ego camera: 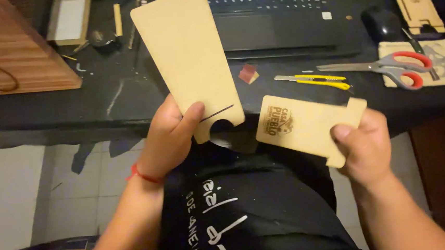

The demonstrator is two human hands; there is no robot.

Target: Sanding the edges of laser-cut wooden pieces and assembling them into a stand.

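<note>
Head view: the left hand [168,136] pinches a tall, round-cornered, pale fibreboard panel [186,59] at its slotted, notched lower edge, over the edge of the black desk [49,113]. The right hand [365,144] clamps a smaller pale fibreboard piece [306,127], bearing a dark engraved emblem, by its tabbed end. Open air separates the two boards. Red-handled scissors [385,69] and a yellow utility knife [313,79] lie beyond.

I see both boards [189,59] [306,127] as smooth matt fibreboard; scissors [385,69] shiny metal, glossy red plastic handles; desk [75,106] scuffed matt black
</note>
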